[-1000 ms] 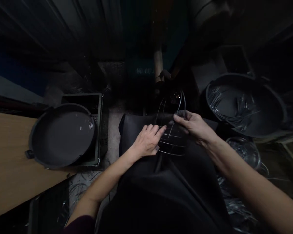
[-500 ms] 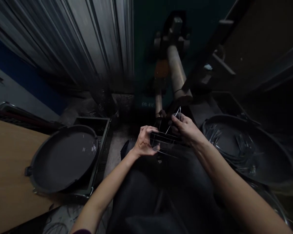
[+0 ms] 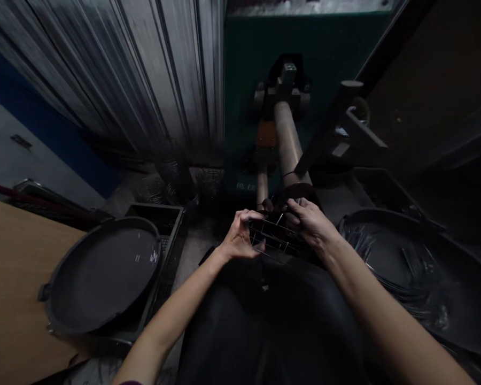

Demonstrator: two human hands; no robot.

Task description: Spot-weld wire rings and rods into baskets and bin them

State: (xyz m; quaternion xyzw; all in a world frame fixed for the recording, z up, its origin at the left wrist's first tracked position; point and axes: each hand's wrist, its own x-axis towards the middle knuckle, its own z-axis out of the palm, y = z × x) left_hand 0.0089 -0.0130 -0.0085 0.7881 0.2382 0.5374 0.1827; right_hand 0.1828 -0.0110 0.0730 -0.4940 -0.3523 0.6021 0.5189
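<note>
Wire grid (image 3: 279,243) sits between the two hands in the head view, just above the dark apron (image 3: 272,321) and below the pale shaft (image 3: 288,136) of a green machine (image 3: 324,59). Left hand (image 3: 238,236) grips the grid's left edge, fingers above, thumb below. Right hand (image 3: 309,220) is closed on a thin wire (image 3: 280,218) by its upper side; whether that touches the grid, I cannot tell. A round tray (image 3: 100,278) rests at left; another tray (image 3: 460,283), at right, holds loose wires (image 3: 419,278).

A head-worn camera looks forward and down from above the dark-clad lap (image 3: 272,321), with the left hand (image 3: 240,235) and right hand (image 3: 309,222) close, near mid-view. Farther off, it takes in the green machine (image 3: 246,64) and corrugated metal wall (image 3: 176,80).
</note>
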